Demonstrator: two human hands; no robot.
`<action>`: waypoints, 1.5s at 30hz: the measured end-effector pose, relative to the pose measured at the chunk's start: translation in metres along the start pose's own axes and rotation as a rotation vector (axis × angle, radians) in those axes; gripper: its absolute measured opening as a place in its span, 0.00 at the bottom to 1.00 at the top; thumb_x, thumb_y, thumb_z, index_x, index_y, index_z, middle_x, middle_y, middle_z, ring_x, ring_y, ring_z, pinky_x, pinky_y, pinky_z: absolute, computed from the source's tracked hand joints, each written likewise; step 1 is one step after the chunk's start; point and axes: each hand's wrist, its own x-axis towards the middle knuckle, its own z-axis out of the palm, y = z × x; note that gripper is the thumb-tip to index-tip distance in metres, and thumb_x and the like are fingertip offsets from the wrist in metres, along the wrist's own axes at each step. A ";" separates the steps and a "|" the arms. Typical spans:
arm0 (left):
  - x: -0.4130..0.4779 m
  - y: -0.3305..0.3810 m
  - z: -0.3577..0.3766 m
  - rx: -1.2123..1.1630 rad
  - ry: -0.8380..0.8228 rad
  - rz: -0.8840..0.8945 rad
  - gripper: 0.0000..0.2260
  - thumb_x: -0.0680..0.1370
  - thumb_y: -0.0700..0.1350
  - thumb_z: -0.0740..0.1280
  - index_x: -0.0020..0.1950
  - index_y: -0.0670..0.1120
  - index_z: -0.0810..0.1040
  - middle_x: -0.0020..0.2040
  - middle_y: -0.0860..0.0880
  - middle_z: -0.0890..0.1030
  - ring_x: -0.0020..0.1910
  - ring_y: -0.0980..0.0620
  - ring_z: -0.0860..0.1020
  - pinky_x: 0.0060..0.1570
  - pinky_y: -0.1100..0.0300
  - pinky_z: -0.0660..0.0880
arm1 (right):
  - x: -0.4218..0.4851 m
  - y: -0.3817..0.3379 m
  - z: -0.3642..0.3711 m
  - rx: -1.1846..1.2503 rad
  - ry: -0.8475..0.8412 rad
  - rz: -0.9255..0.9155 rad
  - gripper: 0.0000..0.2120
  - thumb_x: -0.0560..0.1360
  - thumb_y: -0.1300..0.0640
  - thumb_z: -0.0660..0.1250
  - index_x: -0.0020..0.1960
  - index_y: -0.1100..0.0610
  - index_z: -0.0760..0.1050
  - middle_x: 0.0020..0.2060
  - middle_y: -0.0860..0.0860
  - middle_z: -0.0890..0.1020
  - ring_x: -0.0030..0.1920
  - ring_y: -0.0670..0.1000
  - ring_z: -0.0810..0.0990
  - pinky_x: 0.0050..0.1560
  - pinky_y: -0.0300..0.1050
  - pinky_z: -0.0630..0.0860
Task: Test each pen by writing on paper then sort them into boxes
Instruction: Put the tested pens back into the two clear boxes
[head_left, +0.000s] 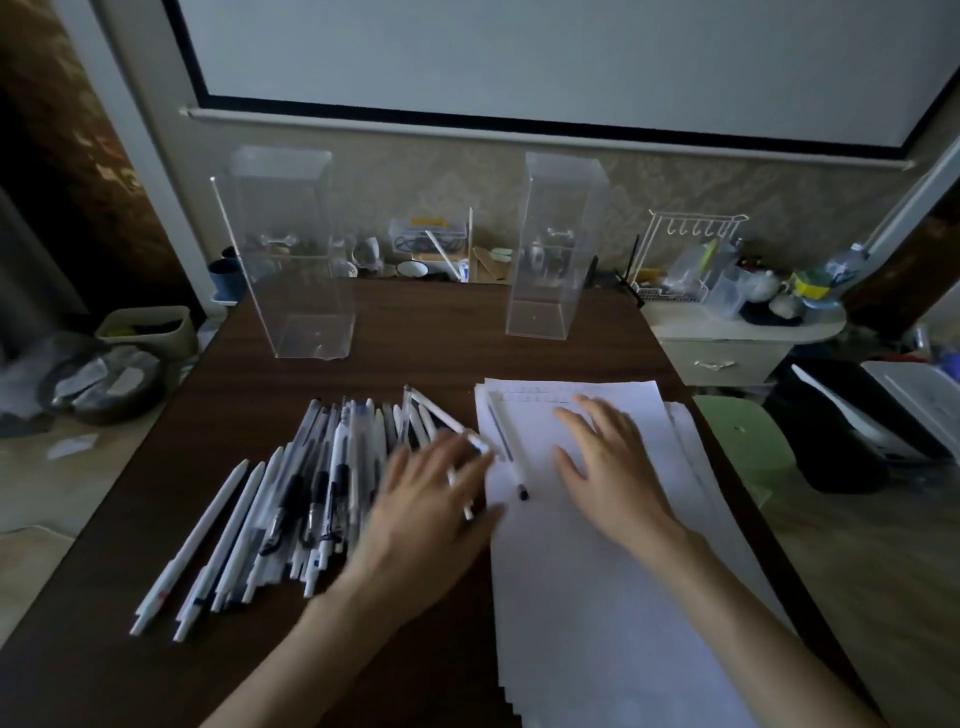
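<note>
A heap of several white and clear pens (311, 483) lies on the dark wooden table (426, 343), left of a stack of white paper (597, 571). My left hand (426, 493) is blurred over the heap's right edge, with a white pen (457, 488) under or between its fingers; whether it grips it is unclear. My right hand (608, 467) rests flat on the paper with straight fingers. One white pen with a dark tip (509, 447) lies on the sheet between the hands. Two tall clear boxes stand at the back, left box (291, 260) and right box (556, 249), both without pens.
Clutter of cups, jars and small items (431, 254) lines the wall behind the boxes. A white side cabinet (727, 332) with a wire rack stands to the right, a green stool (748, 447) beside the table. Bins (104, 374) sit on the floor at left.
</note>
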 end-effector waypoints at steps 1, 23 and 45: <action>-0.008 -0.017 -0.010 0.001 0.065 -0.105 0.29 0.76 0.65 0.47 0.72 0.53 0.64 0.74 0.47 0.62 0.74 0.47 0.56 0.70 0.48 0.49 | 0.003 -0.015 0.000 0.124 -0.018 -0.017 0.21 0.79 0.53 0.60 0.71 0.57 0.67 0.70 0.54 0.67 0.72 0.53 0.62 0.70 0.44 0.58; -0.045 -0.069 -0.029 -0.146 -0.019 -0.687 0.25 0.78 0.61 0.55 0.74 0.59 0.55 0.75 0.47 0.57 0.71 0.42 0.54 0.66 0.45 0.57 | 0.000 -0.134 0.046 0.189 -0.011 -0.059 0.15 0.79 0.47 0.59 0.60 0.56 0.71 0.53 0.50 0.66 0.54 0.51 0.67 0.51 0.42 0.74; 0.080 -0.241 -0.052 -0.585 0.292 -0.473 0.42 0.56 0.70 0.72 0.65 0.56 0.64 0.61 0.48 0.75 0.59 0.47 0.75 0.55 0.43 0.75 | 0.176 -0.174 0.009 0.842 -0.131 0.059 0.29 0.74 0.47 0.68 0.70 0.57 0.63 0.69 0.55 0.67 0.69 0.53 0.67 0.66 0.47 0.67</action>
